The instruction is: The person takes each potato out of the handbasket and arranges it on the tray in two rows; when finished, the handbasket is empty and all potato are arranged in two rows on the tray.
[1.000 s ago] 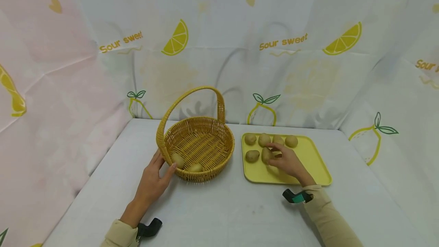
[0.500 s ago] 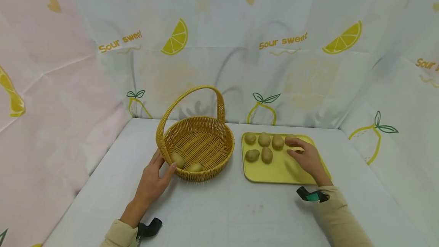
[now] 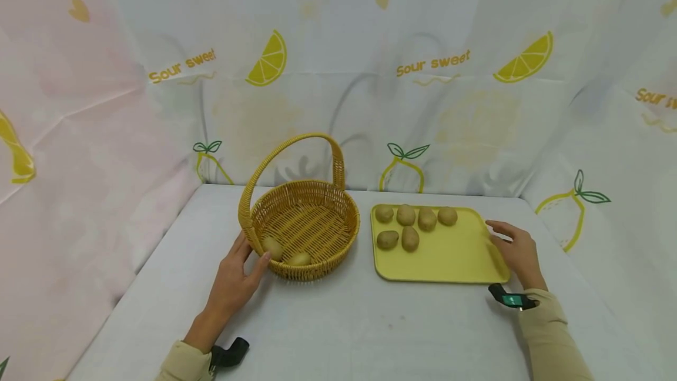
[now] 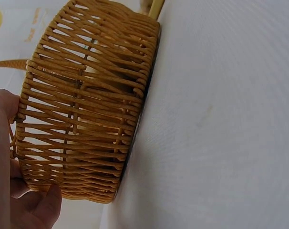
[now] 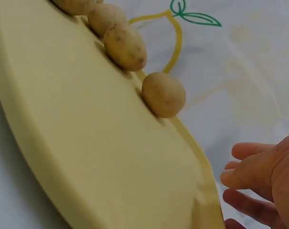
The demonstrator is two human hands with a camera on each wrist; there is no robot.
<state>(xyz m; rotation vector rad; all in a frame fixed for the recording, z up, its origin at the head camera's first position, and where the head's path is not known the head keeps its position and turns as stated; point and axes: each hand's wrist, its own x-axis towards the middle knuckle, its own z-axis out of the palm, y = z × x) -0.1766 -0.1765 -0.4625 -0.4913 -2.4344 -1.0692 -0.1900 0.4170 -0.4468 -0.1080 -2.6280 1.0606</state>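
My left hand (image 3: 233, 280) holds the near-left rim of a round yellow-brown wicker basket (image 3: 315, 225), with the thumb over the rim and the fingers outside. In the left wrist view, fingertips (image 4: 48, 205) lie against the woven wall. Two potatoes, one potato (image 3: 272, 247) by the thumb and another potato (image 3: 300, 258) at the front, lie inside. A yellow tray (image 3: 455, 254) bears several potatoes in two rows at its left and back. Beside the tray's right edge, my right hand (image 3: 518, 253) has loosely bent fingers and holds nothing; whether it touches the edge is unclear.
A tall arched handle (image 3: 288, 146) rises over the basket. Basket and tray stand side by side on a white-covered table (image 3: 365, 328), with a gap between them. Lemon-printed cloth (image 3: 317, 99) walls in the back and sides.
My right hand has moved right, from over the potatoes to beside the tray's right edge. The potatoes I can compare lie as before. My left hand keeps its hold on the basket.
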